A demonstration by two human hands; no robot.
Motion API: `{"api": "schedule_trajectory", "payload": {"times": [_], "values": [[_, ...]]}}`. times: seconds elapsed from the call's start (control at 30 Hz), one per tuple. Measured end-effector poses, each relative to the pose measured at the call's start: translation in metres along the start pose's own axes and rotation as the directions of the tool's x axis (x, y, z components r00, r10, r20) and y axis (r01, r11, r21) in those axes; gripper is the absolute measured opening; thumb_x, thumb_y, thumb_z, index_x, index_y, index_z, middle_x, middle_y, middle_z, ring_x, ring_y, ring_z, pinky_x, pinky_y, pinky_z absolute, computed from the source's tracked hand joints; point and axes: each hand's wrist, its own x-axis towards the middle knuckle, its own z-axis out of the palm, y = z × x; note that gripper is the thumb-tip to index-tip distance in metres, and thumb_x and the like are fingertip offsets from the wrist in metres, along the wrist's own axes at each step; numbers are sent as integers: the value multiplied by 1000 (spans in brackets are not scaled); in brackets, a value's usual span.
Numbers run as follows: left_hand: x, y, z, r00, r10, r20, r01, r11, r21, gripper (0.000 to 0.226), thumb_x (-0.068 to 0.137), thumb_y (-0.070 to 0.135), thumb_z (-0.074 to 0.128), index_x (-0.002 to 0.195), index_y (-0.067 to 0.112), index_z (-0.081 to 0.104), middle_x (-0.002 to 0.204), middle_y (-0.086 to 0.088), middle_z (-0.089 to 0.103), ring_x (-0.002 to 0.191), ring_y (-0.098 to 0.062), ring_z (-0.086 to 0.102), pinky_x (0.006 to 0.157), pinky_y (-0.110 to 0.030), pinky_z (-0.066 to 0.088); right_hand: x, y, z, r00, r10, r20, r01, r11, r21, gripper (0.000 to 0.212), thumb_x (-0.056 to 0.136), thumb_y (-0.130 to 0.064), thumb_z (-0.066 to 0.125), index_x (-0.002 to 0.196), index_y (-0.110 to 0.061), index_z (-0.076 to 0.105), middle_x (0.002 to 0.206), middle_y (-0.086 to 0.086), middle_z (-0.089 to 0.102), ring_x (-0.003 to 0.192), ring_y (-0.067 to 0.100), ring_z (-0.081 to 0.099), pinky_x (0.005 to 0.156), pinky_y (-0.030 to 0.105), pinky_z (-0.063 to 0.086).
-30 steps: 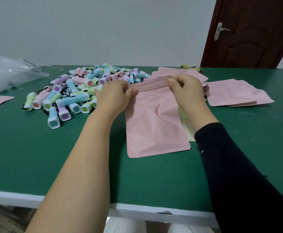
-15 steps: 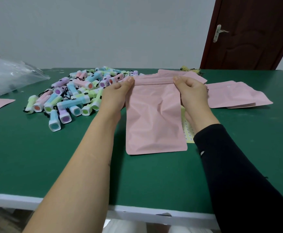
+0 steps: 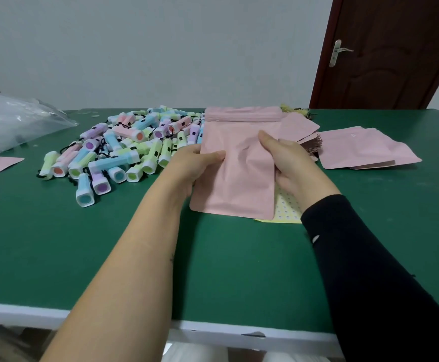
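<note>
Worktop (image 3: 56,244): green covering, white front edge with a dark nick. Plain pale wall (image 3: 161,48) behind. A dark brown door (image 3: 396,74) stands at the far right, with a metal lever handle (image 3: 338,52).

The pink pouch (image 3: 236,165) is at centre, raised and tilted. Its lower edge is close over a yellow dotted sheet (image 3: 287,211) on the surface. The left hand (image 3: 192,168) pinches the pouch's left edge, thumb on the front. The right hand (image 3: 289,163) grips the right edge in the same way.

A heap of pastel torches (image 3: 124,150) lies left of the pouch. A clear plastic bag (image 3: 12,121) sits far left. Spare pink pouches (image 3: 364,150) lie to the right.
</note>
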Motion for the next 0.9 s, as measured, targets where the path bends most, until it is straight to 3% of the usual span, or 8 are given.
{"api": "schedule_trajectory", "payload": {"times": [0.17, 0.23, 0.33, 0.43, 0.57, 0.7, 0.8, 0.9], "values": [[11, -10, -11, 962, 49, -267, -10, 989, 146, 19, 89, 21, 71, 105, 14, 65, 97, -2, 70, 75, -16, 62, 62, -27, 45, -4, -4, -10, 1000, -13, -9, 12, 994, -108, 21, 98, -30, 53, 110, -16, 63, 94, -4, 76, 89, 12, 72, 87, 34, 56], [14, -15, -13, 930, 131, -345, -10, 944, 330, 35, 90, 27, 69, 119, 10, 60, 115, -7, 66, 95, -25, 63, 72, -29, 44, -6, -3, -25, 992, -91, -82, 65, 959, -276, 20, 98, -22, 52, 114, -19, 64, 94, -9, 74, 90, 9, 70, 88, 35, 56], [16, -21, -11, 910, 172, -378, 51, 856, 514, 61, 91, 30, 67, 142, 8, 41, 139, -10, 53, 124, -31, 52, 87, -34, 40, -6, 1, -47, 976, -209, -57, 143, 820, -554, 26, 96, -9, 53, 117, -17, 66, 99, -9, 70, 89, 7, 66, 78, 24, 56], [14, -19, -6, 878, 267, -397, 82, 735, 673, 62, 93, 32, 63, 146, 13, 37, 148, -14, 41, 135, -35, 36, 104, -45, 35, -6, 1, -69, 976, -208, 62, 180, 612, -770, 22, 96, -15, 57, 113, -24, 67, 103, -14, 66, 85, -6, 58, 68, 10, 40], [2, -10, 21, 837, 546, -32, -321, 539, 778, 38, 95, 32, 58, 133, 26, 58, 138, 1, 56, 134, -26, 33, 102, -33, 29, -13, -2, -88, 983, -19, 185, 172, 470, -866, 31, 89, -27, 68, 120, -28, 64, 117, -13, 63, 106, 4, 57, 91, 22, 39], [-8, -18, 59, 830, 387, 403, -546, 409, 731, 44, 92, 50, 60, 133, 34, 57, 138, 13, 56, 139, -23, 26, 112, -37, 26, -19, 0, -88, 961, 95, 261, 182, 495, -849, 55, 85, -25, 74, 136, -23, 53, 139, -6, 55, 124, 6, 51, 105, 24, 36], [-7, -31, 64, 849, 254, 463, -525, 310, 793, 55, 92, 57, 54, 142, 34, 48, 144, 9, 52, 142, -24, 24, 112, -42, 23, -21, 2, -86, 952, 126, 278, 201, 429, -881, 53, 89, -25, 70, 138, -24, 51, 145, -7, 49, 132, 8, 44, 108, 24, 33], [-5, -33, 65, 868, 257, 426, -491, 313, 813, 57, 92, 59, 53, 143, 32, 49, 139, 3, 56, 136, -23, 31, 110, -41, 26, -22, 4, -80, 959, 112, 262, 202, 382, -902, 48, 91, -27, 66, 137, -26, 52, 145, -8, 48, 132, 10, 44, 110, 28, 33]]}}
